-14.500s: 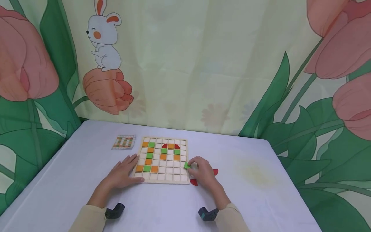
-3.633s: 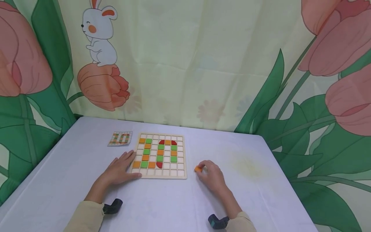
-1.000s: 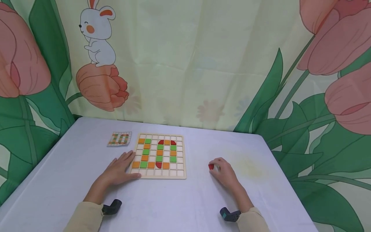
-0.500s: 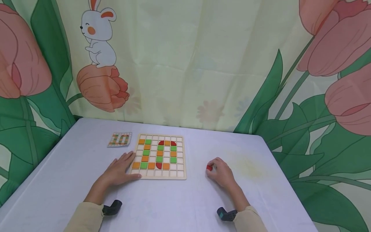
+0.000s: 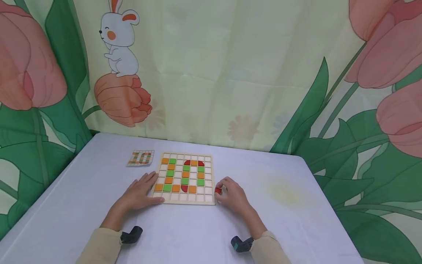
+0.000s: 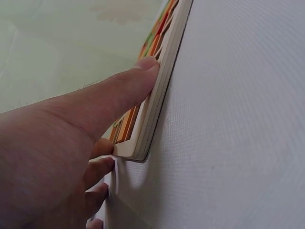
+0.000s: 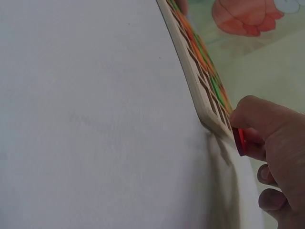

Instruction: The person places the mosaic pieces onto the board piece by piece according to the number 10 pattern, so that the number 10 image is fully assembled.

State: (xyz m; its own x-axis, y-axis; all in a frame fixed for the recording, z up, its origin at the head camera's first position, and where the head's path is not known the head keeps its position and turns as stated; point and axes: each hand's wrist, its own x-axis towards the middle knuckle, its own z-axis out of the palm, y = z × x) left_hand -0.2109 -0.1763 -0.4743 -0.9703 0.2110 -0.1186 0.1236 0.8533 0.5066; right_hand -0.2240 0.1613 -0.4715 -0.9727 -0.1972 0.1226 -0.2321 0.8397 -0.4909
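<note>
A square wooden grid board (image 5: 189, 202) lies on the table, with orange, green and red tiles set in its cells in the shape of a 1 and a 0. At its front left corner rests my left hand (image 5: 138, 196), fingers spread along the left side; the left wrist view shows the thumb (image 6: 143, 78) lying on the front rim. My right hand (image 5: 232, 196) pinches a red rounded tile (image 5: 218, 190) between thumb and forefinger, right at the board's right edge. In the right wrist view the red tile (image 7: 239, 142) is held on edge, partly covered by the fingers.
A small pattern card (image 5: 140, 158) printed with a similar coloured grid lies left of the board. White cloth (image 5: 184, 234) covers the table. A curtain (image 5: 211, 91) with tulips and a rabbit hangs behind it.
My right hand has brought the red tile leftward to the board's edge. Earlier it held a green tile, then an orange one, both now set in the 0. The left hand stays put.
</note>
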